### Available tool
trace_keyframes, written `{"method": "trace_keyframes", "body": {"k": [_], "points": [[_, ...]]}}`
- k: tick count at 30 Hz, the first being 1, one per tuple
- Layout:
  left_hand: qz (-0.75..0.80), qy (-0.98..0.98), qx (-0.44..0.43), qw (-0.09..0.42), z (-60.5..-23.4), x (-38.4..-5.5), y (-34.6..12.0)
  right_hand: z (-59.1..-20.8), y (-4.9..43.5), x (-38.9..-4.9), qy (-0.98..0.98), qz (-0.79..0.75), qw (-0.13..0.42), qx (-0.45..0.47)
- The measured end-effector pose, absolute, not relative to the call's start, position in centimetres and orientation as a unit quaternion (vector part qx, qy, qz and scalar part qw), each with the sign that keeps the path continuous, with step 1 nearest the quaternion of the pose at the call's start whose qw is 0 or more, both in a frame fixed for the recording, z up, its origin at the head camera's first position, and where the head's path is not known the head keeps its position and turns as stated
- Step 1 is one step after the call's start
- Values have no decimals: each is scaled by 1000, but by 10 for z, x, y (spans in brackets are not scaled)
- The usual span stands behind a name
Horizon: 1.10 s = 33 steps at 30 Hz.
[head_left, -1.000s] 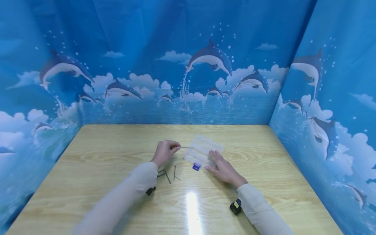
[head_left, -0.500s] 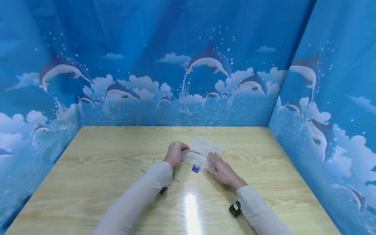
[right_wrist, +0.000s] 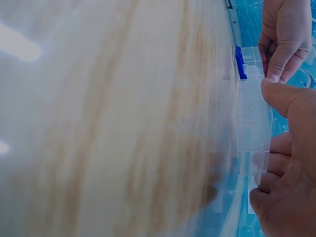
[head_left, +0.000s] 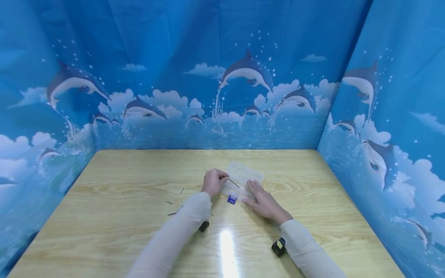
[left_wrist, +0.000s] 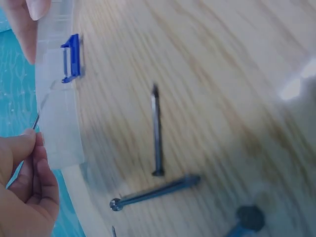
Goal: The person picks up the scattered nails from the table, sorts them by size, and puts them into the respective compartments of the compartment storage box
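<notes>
My left hand pinches a thin dark nail between thumb and fingertips, its free end over a clear plastic box. The box lies with its lid spread back, and a blue latch sits on its front edge. On the box's right end rests my right hand, fingers extended and thumb at the front corner. The right wrist view shows that thumb against the box. Several loose nails lie on the table, among them an upright-looking one and a slanted one in the left wrist view.
The wood-grain table runs back to a blue dolphin-print curtain. Small dark nails lie left of the left forearm, which hides others. A black wrist camera hangs at the right sleeve.
My left hand has moved right with the nail, which now slants over the box instead of lying level at its left edge. The right hand has stayed in place.
</notes>
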<state>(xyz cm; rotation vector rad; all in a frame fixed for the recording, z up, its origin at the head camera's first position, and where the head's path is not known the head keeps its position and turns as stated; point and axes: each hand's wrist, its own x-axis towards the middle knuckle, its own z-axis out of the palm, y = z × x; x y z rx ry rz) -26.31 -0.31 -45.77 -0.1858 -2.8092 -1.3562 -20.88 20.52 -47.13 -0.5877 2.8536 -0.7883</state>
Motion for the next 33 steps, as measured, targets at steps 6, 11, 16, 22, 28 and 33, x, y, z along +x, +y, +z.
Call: {"method": "trace_keyframes", "body": {"k": [6, 11, 16, 22, 28, 33], "points": [[-425, -904, -51, 4, -459, -264, 1, -472, 205, -209, 944, -261, 58, -195], [-418, -907, -51, -4, -460, -263, 2, -472, 205, -208, 943, -264, 59, -195], [-416, -908, -50, -1, -460, -263, 3, -473, 206, -209, 943, -264, 59, -196], [-418, -907, -49, 0, -458, -262, 2, -472, 205, -209, 942, -267, 61, -196], [-427, -903, -52, -8, -453, -263, -7, -471, 205, -208, 940, -272, 61, -195], [-437, -898, -44, -18, -446, -265, -23, -471, 205, -208, 942, -267, 57, -196]]}}
